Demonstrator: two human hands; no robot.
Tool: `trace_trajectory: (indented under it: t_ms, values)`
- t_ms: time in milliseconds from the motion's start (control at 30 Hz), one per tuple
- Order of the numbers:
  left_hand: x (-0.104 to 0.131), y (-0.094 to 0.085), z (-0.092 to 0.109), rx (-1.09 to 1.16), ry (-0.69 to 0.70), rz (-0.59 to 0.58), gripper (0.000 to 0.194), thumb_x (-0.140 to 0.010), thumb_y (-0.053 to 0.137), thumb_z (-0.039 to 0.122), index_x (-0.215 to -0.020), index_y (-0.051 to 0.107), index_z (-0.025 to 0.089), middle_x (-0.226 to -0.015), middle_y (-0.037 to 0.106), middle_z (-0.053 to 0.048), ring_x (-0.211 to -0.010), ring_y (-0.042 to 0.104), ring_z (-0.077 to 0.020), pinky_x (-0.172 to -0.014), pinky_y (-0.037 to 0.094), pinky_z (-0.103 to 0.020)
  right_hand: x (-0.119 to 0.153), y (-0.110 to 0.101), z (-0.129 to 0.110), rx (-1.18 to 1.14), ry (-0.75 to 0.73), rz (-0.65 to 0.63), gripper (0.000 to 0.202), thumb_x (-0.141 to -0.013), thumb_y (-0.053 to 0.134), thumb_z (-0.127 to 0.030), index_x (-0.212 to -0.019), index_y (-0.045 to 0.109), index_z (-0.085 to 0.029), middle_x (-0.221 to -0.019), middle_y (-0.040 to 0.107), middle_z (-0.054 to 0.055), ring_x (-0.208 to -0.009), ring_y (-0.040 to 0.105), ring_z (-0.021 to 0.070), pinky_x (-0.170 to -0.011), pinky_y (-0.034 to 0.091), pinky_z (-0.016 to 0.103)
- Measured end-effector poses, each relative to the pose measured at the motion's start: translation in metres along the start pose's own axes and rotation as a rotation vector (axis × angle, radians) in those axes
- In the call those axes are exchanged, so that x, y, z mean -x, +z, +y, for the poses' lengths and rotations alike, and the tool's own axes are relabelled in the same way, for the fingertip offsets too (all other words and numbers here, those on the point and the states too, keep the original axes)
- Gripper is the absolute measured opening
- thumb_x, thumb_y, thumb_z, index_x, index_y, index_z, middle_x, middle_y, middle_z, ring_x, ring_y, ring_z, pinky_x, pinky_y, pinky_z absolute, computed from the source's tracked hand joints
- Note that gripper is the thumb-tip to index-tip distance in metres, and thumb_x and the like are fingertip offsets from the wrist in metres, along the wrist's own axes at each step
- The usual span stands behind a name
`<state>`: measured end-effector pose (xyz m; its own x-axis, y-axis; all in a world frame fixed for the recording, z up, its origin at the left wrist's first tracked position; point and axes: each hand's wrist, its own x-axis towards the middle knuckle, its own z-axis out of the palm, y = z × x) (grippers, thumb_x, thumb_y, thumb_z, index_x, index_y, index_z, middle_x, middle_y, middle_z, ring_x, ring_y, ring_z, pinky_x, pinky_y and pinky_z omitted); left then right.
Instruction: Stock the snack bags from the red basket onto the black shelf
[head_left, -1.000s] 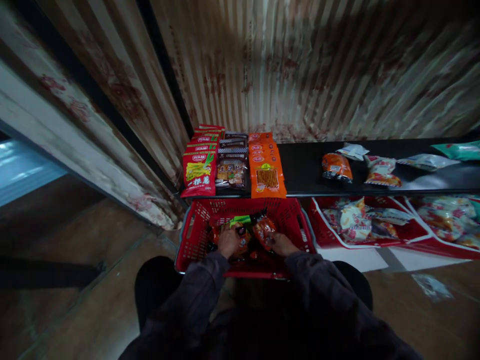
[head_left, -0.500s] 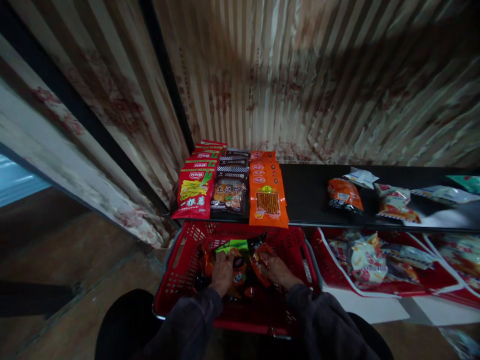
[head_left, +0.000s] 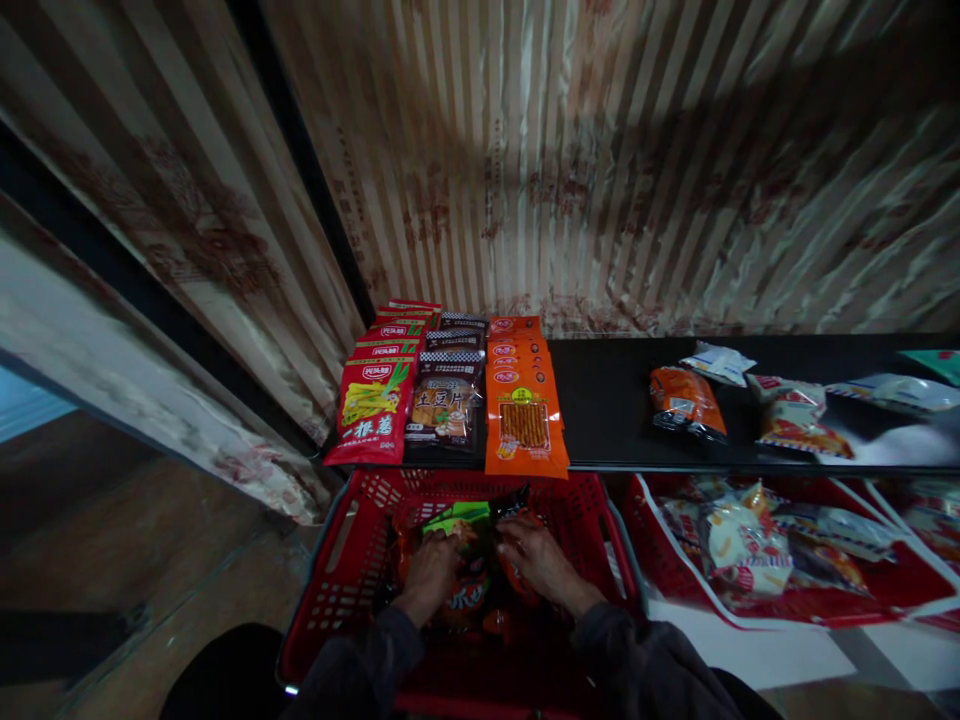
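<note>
Both of my hands are down inside a red plastic basket that holds several snack bags. My left hand has its fingers bent over a green and orange snack bag, seemingly gripping it near its upper part. To the right, my right hand is curled round a black and orange snack bag, its fingertips turned inward. Only a small gap separates the two hands. More dark and orange packaging lies beneath them, dim and partly covered.
Along the black shelf above the basket lie rows of red packets, dark potato-slice packets and orange stick-snack packets. An orange bag lies farther right. Red bins of snack bags stand below.
The view has shifted, so shelf and basket sit lower in the picture. My right hand has moved inward over its bag, closer to my left, which still rests on the green and orange bag.
</note>
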<state>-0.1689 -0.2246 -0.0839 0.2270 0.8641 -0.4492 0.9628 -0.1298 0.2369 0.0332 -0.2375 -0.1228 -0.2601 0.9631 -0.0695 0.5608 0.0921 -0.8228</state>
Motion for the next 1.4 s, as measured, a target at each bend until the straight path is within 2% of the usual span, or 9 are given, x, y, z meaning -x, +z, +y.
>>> trace_trajectory:
  t_ms: [133,333,500,600,700,900,1067,1200,1400]
  values:
    - [0.01,-0.008,0.006,-0.041,0.03,0.027,0.036,-0.092,0.039,0.013,-0.11,0.069,0.018,-0.116,0.067,-0.011,-0.117,0.058,-0.0215,-0.099,0.043,-0.031,0.0,-0.002,-0.003,-0.069,-0.023,-0.046,0.035,-0.083,0.061,-0.02,-0.117,0.07,-0.02,-0.122,0.07,0.012,-0.112,0.066,0.0255,-0.1,0.05,0.043]
    - [0.029,-0.021,0.017,-0.116,0.109,0.156,0.039,-0.09,0.041,0.01,-0.121,0.063,0.02,-0.122,0.064,-0.01,-0.121,0.055,-0.0243,-0.091,0.05,-0.033,0.002,0.001,-0.004,-0.159,-0.074,-0.073,0.036,-0.081,0.067,-0.029,-0.116,0.071,-0.021,-0.123,0.07,0.012,-0.116,0.064,0.0282,-0.103,0.046,0.047]
    - [0.041,-0.042,0.022,-0.105,0.154,0.23,0.033,-0.088,0.04,0.006,-0.109,0.063,0.017,-0.112,0.067,-0.01,-0.112,0.058,-0.0232,-0.089,0.049,-0.032,0.006,0.004,-0.011,-0.374,-0.098,-0.168,0.058,-0.078,0.072,-0.035,-0.133,0.06,-0.024,-0.13,0.067,0.009,-0.121,0.061,0.0277,-0.108,0.042,0.049]
    - [0.045,-0.054,0.026,-0.038,0.112,0.256,0.03,-0.093,0.035,0.01,-0.105,0.062,0.018,-0.106,0.069,-0.009,-0.107,0.061,-0.0213,-0.087,0.047,-0.03,0.009,0.0,-0.019,-0.457,-0.083,-0.232,0.065,-0.076,0.075,-0.041,-0.135,0.056,-0.022,-0.135,0.063,0.01,-0.125,0.057,0.0288,-0.111,0.039,0.051]
    - [0.046,-0.063,0.029,0.099,-0.002,0.28,0.026,-0.096,0.036,0.018,-0.104,0.06,0.022,-0.102,0.071,-0.006,-0.1,0.065,-0.0189,-0.085,0.045,-0.028,0.012,-0.007,-0.026,-0.564,-0.028,-0.298,0.073,-0.073,0.078,-0.048,-0.136,0.053,-0.021,-0.134,0.063,0.011,-0.124,0.058,0.0296,-0.109,0.041,0.05]
    - [0.052,-0.084,0.038,0.221,-0.169,0.318,0.023,-0.096,0.04,0.026,-0.104,0.061,0.023,-0.095,0.073,-0.003,-0.09,0.068,-0.0199,-0.077,0.043,-0.028,0.018,-0.019,-0.037,-0.719,0.053,-0.352,0.083,-0.066,0.082,-0.054,-0.136,0.05,-0.024,-0.137,0.061,0.009,-0.125,0.057,0.0287,-0.109,0.041,0.048]
    - [0.046,-0.107,0.043,0.235,-0.119,0.36,0.022,-0.093,0.047,0.027,-0.099,0.067,0.022,-0.095,0.075,-0.006,-0.093,0.069,-0.023,-0.073,0.044,-0.028,0.025,-0.022,-0.042,-0.858,0.076,-0.366,0.075,-0.068,0.082,-0.05,-0.133,0.052,-0.024,-0.131,0.065,0.008,-0.12,0.061,0.0261,-0.107,0.044,0.046]
    - [0.036,-0.115,0.034,0.436,-0.002,0.369,0.016,-0.087,0.055,0.025,-0.088,0.07,0.02,-0.087,0.075,-0.005,-0.082,0.068,-0.0194,-0.07,0.046,-0.026,0.029,-0.027,-0.043,-0.923,0.137,-0.369,0.064,-0.074,0.078,-0.048,-0.13,0.056,-0.025,-0.126,0.068,0.007,-0.111,0.067,0.0256,-0.1,0.049,0.045]
    - [0.031,-0.103,0.011,1.007,0.142,0.328,0.019,-0.075,0.066,0.035,-0.079,0.068,0.017,-0.076,0.071,-0.002,-0.062,0.059,-0.0127,-0.055,0.045,-0.021,0.028,-0.03,-0.046,-0.941,0.148,-0.304,0.063,-0.072,0.08,-0.048,-0.127,0.059,-0.024,-0.126,0.069,0.007,-0.115,0.065,0.0273,-0.099,0.05,0.043]
